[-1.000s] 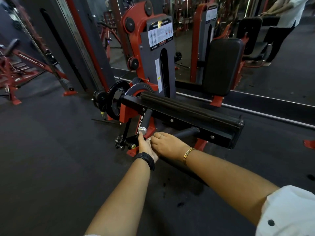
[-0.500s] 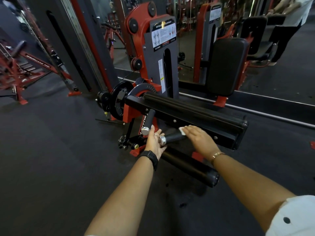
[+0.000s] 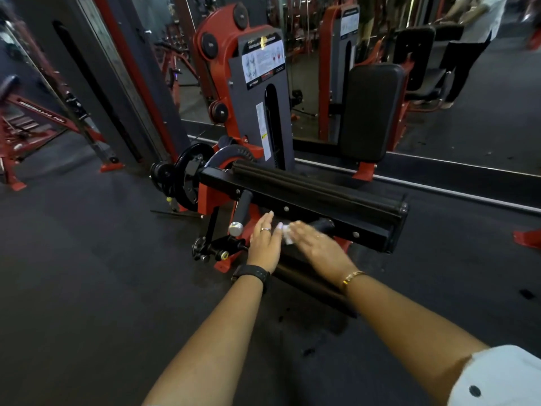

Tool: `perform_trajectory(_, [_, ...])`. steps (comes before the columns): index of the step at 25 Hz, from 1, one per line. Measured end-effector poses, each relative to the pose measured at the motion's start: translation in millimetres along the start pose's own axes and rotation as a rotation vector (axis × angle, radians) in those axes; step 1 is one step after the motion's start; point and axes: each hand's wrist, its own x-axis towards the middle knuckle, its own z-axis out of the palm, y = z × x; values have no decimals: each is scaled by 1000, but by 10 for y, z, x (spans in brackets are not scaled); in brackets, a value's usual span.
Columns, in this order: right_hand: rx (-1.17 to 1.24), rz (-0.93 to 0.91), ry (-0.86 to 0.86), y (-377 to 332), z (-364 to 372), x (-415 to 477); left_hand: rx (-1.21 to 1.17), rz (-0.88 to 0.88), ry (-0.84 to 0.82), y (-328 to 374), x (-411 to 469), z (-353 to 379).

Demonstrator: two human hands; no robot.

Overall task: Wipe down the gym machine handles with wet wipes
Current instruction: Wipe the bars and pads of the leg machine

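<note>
Wiping the right handle seems underway: the blurred right hand presses the wipe onto it, its grip unclear, while the left hand lies flat and empty alongside; next, probably the capped handle.

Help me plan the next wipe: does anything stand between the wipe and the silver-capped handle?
Yes. The left hand lies open between the wipe, at the fingertips of the right hand, and the silver-capped handle. Nothing else visible intervenes.
</note>
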Motion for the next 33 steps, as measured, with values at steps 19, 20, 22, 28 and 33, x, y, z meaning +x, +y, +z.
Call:
perform_trajectory(19, [170, 575, 6, -27, -16, 240, 1185, 344, -166, 45, -47, -145])
perform_trajectory(20, [212, 607, -21, -171, -43, 311, 1110, 333, -198, 30, -33, -156])
perform_trajectory(22, [304, 583, -146, -402, -154, 489, 830, 250, -270, 64, -4, -189])
perform_trajectory(28, [1231, 907, -223, -352, -583, 778, -106, -139, -243, 234, 55, -176])
perform_trajectory(33, [1705, 1036, -134, -119, -759, 566, -388, -178, -200, 492, 140, 20])
